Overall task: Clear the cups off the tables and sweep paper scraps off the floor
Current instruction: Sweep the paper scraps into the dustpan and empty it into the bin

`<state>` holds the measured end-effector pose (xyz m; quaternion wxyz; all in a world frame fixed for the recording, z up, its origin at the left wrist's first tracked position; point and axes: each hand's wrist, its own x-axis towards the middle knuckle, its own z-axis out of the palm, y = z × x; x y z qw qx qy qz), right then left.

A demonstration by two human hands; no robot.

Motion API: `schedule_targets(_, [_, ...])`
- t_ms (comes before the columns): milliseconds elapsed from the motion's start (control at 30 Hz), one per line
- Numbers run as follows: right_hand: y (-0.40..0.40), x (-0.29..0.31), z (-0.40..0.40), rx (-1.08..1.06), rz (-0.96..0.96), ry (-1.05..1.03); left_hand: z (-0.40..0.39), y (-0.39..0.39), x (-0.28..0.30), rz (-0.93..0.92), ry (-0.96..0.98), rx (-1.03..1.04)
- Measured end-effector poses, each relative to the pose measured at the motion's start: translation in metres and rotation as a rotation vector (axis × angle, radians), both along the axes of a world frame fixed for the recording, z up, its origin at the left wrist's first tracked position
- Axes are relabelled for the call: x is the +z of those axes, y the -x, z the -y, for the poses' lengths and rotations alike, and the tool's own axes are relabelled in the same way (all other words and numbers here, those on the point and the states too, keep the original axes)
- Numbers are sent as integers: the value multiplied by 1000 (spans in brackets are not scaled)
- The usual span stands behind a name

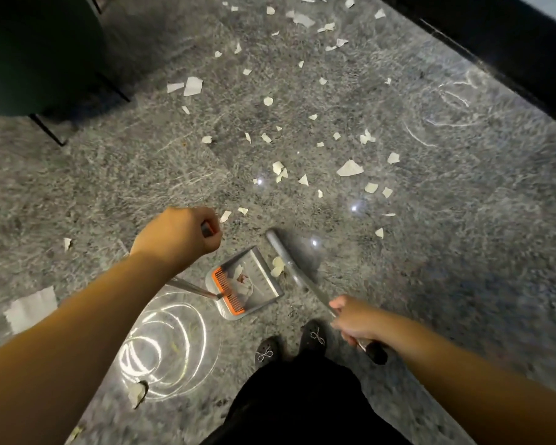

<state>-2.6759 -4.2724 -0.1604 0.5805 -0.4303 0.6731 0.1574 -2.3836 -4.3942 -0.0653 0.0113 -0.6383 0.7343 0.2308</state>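
Left hand (177,239) fingers curling round dustpan (247,284) handle; right hand (355,322) fingers gripping broom (286,261) pole. Paper scraps (350,168) lying scattered over floor (109,187), several sitting inside dustpan.

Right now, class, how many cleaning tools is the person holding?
2: the dustpan, its handle gripped by the left hand, and the broom, gripped by the right hand.

Both bare forearms run out of the bottom corners. The left hand (177,239) hides most of the grey dustpan handle's grip (207,229). The grey broom head (284,256) is motion-blurred, its bristles unclear. A dark green rounded seat (29,53) is cut off top left. The farthest white paper scraps (302,17) blur together.
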Motion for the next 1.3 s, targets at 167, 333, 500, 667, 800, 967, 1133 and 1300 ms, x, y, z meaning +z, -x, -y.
schedule_targets(167, [-32,22,-13,-127,142,-75,-19,-19,-2,-20,17,-11])
schedule_targets(333, [-40,37,-30,-234,171,-48,-31,-38,2,-78,28,19])
schedule_targets(500, [-19,50,-40,-366,149,18,-25,-24,8,-132,45,12])
schedule_targets(667, [20,60,-38,-600,114,62,-10,14,15,-162,67,-66])
schedule_targets(800, [62,67,-32,-726,97,111,7,62,18,-191,74,-111])
schedule_targets(967, [140,63,-17,-856,55,169,35,137,17,-181,109,-175])
schedule_targets(1133, [235,49,13,-948,24,173,70,225,11,-135,79,-206])
schedule_targets(1300, [322,34,63,-773,-71,188,105,291,2,-91,55,-183])
